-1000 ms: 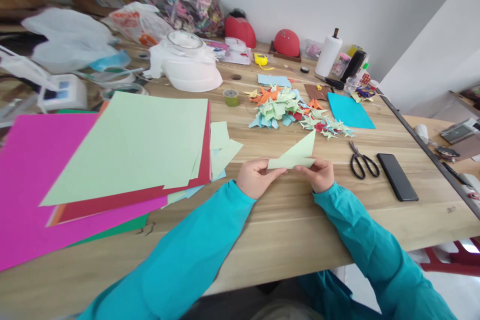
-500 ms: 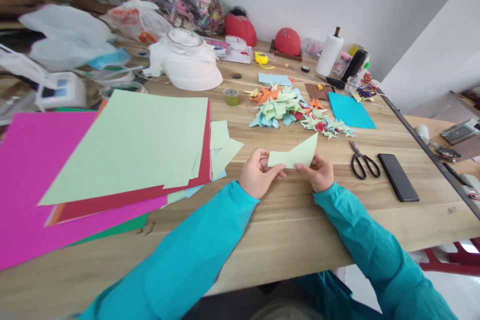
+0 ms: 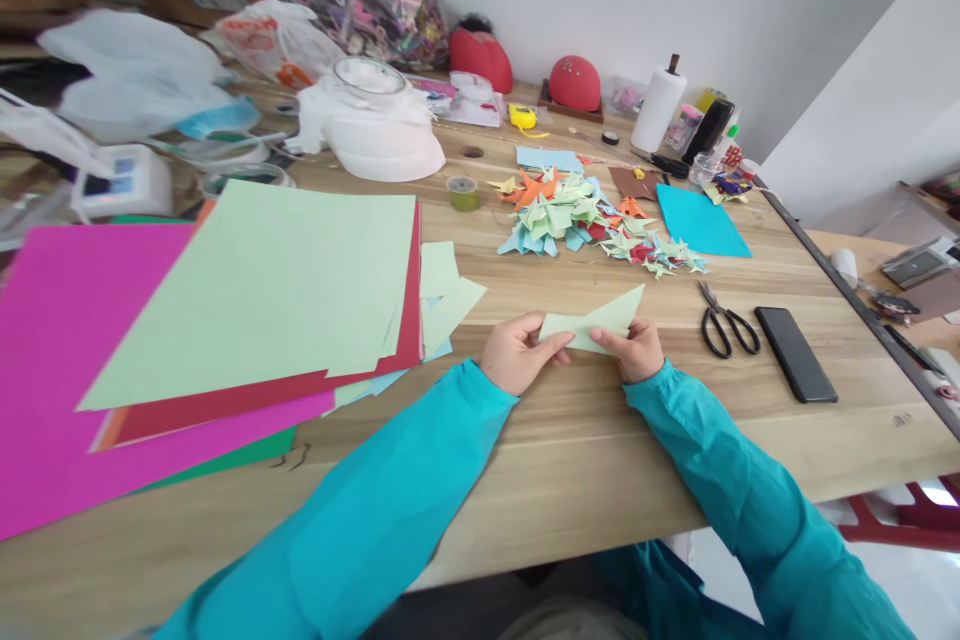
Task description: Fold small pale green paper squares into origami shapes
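Note:
Between my hands is a small folded piece of pale green paper (image 3: 589, 322), its right part slanting up to a point. My left hand (image 3: 517, 352) pinches its left end, thumb on top. On the right side, my right hand (image 3: 634, 348) grips the paper with the thumb pressed on the fold. Beyond my hands lies a heap of folded paper shapes (image 3: 562, 210) in green, orange, blue and red. To the left, small pale green paper pieces (image 3: 450, 310) stick out beside a stack of large coloured sheets (image 3: 277, 280).
Right of my hands lie black-handled scissors (image 3: 726, 322) and a dark phone (image 3: 795, 354). Farther back are a blue sheet (image 3: 703, 220), a green tape roll (image 3: 463, 194), a yellow tape measure (image 3: 524, 116) and a red pincushion (image 3: 576, 83). White plastic bags (image 3: 142, 70) crowd the back left.
My right hand has moved slightly down and left, with its thumb farther in over the paper. The folded paper now sits lower, and its raised point leans more to the right.

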Demonstrator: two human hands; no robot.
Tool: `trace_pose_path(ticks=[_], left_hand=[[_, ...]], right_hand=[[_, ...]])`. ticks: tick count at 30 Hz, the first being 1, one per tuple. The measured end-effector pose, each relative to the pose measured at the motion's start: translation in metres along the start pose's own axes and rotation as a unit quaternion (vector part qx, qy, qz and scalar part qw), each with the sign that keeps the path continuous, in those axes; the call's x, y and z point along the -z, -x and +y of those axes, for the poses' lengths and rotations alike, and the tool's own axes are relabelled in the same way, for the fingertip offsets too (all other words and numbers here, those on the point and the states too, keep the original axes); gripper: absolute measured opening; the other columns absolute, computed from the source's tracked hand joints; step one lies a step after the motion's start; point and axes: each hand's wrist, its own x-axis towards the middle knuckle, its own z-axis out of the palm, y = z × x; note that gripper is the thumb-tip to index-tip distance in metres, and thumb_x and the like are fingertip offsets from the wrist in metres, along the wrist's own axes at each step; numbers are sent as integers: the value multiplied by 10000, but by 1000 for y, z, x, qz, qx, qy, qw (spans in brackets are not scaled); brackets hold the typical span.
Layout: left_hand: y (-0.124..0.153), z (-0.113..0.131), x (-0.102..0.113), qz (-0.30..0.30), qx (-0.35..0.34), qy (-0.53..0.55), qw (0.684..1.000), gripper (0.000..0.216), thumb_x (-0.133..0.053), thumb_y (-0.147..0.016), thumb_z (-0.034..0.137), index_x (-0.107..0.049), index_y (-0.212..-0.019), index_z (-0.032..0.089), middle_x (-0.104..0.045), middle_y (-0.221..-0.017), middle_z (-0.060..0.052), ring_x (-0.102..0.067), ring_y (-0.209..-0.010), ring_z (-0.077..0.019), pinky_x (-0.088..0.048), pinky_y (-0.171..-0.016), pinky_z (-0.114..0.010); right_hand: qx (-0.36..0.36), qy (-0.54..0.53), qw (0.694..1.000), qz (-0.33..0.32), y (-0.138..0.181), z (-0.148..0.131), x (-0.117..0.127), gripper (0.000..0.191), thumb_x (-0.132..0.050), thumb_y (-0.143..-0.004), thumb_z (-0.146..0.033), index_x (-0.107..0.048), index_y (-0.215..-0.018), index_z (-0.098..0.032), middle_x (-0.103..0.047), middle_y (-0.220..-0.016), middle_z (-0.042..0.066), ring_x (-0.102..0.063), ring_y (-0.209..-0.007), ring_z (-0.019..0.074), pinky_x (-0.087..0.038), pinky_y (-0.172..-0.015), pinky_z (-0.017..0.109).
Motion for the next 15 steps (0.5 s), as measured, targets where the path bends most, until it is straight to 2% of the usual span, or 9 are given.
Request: trace_pose_path(ticks=[5,10,15], left_hand=[[2,-1,-1,-1,-20,-61,998,198,-650,-645,329,-605,-594,142,-636,-489,-9,-586,-465,-127,-458,-460,-207],[1,-5,-3,-8,-16,-21,1000,235,-696,-580,279,-649,-764,140,-676,-607,-20,-619,-518,-146,-505,-508,-227],[0,-8,-2,-2,-4,-30,1000,162,-676,-608,278,-661,-686,136,-650,-516,-12,-594,-448,-130,-489,-466,-207]], right_hand=[[-15,-20,1000,19,0,3,1,130,-749,-527,-186,-689,-641,-175,-693,-657,-13,-608,-554,139,-502,-548,259],[-28,-65,996,46,-2,3,-1,128,-759,-513,-191,-685,-616,-179,-691,-635,-16,-604,-531,121,-506,-508,228],[-48,-100,992,55,-4,-1,-3,157,-780,-464,-223,-673,-570,-177,-667,-565,-19,-582,-480,121,-470,-407,208]])
